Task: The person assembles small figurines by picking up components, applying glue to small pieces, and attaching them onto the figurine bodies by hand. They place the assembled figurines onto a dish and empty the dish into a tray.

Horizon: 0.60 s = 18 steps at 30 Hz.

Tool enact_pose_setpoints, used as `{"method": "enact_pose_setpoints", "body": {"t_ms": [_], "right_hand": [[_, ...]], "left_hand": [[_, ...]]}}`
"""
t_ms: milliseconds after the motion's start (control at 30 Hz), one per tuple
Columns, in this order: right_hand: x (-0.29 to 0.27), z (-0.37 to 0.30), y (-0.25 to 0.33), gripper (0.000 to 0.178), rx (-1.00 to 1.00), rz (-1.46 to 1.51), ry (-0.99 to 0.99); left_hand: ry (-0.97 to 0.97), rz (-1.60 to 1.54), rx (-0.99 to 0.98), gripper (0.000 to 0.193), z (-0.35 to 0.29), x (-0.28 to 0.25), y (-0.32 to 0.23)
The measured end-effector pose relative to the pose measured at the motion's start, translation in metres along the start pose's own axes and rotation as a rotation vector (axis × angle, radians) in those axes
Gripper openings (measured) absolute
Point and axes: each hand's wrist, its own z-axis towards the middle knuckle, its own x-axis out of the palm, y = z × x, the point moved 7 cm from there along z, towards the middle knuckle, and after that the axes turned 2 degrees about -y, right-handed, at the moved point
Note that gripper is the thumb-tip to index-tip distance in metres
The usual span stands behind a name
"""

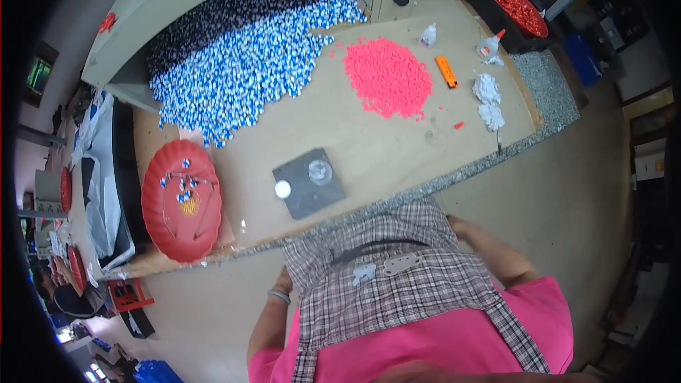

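A dark grey, four-cornered pad [312,200] is laid flat and turned askew near the front edge of the desk [397,145]. A clear round dish [320,172] is set on its right half, and a round white disc [283,189] is placed at its left edge. Farther left, a red scalloped oval tray [179,151] is rested near the same front edge; blue-and-white pieces [183,197] and small golden bits [189,206] are gathered inside it.

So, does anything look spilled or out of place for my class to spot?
Yes, mildly: stray pink pieces lie off the pink pile, toward the blue-and-white pieces, as if scattered. The white disc sits off-centre, appearing to overlap the left edge of the dark slab.
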Motion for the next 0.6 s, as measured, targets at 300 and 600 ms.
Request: {"method": "enact_pose_setpoints", "body": {"t_ms": [300,600], "right_hand": [[-0.017,-0.201,0.326,0.008,-0.655,-0.483,-0.088],[-0.033,-0.137,0.378,0.020,-1.050,-0.518,-0.890]], "left_hand": [[-0.024,0.706,-0.005,0.033,-0.142,-0.087,-0.214],[0.252,-0.181,0.901,0.013,-0.197,-0.117,-0.469]]}}
